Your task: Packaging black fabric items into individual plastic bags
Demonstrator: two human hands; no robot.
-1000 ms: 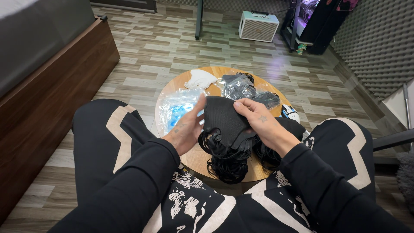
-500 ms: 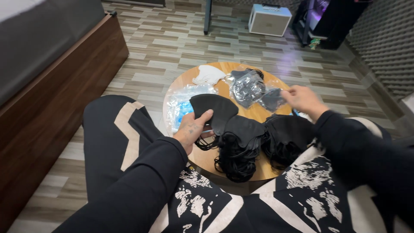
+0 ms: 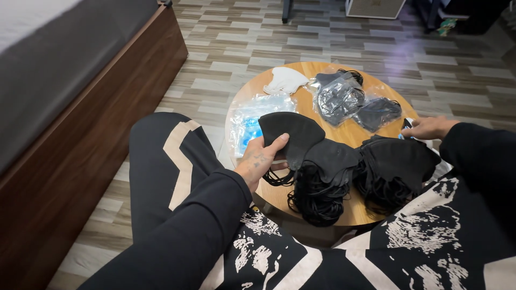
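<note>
- Left hand [image 3: 259,160]: thumb and fingers pinched on a black mask [image 3: 293,137], held at the near left part of the round wooden surface [image 3: 344,134]; ear loops hang below the hand.
- Right hand [image 3: 427,128]: at the right edge of the surface, fingers curled over a small object; whether it grips it cannot be told, the view there being partly cut off by the sleeve.
- Mask pile, middle [image 3: 325,177]: black masks heaped just right of the held mask, tangled loops spilling over the near edge.
- Mask pile, right [image 3: 400,166]: a second black heap, touching the first, just below the right hand.
- Clear bags [image 3: 338,99]: two, holding dark masks, at the far side of the surface.
- White mask [image 3: 285,80]: lying alone at the far left edge.
- Blue packet [image 3: 248,121]: clear plastic with blue contents, left edge, just beside the held mask.
- Bed [image 3: 70,107]: dark wooden frame, to the left on the wood-patterned floor.
</note>
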